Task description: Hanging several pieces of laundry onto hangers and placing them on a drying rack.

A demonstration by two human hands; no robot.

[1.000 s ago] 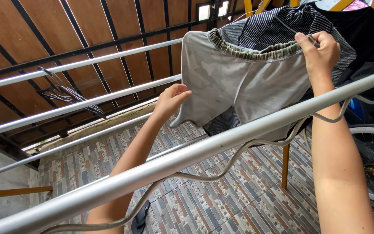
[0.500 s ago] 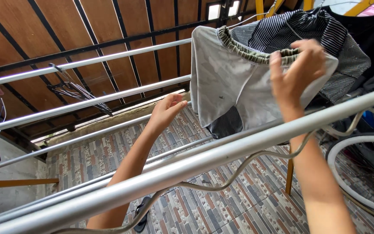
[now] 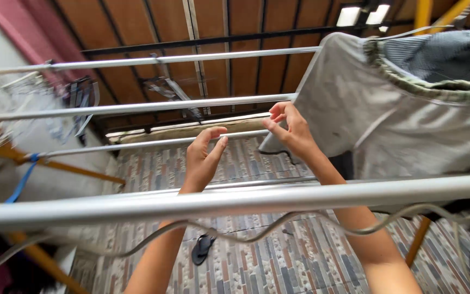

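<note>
Above the rack rails (image 3: 235,202) | left hand (image 3: 202,160) open, empty | right hand (image 3: 292,130) open beside grey shorts (image 3: 409,130)

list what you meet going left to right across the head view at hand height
blue strap → left hand → right hand → grey shorts

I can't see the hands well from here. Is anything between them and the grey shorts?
No. The right hand is already at the edge of the grey shorts. The left hand is open beside it, with only air between.
</note>
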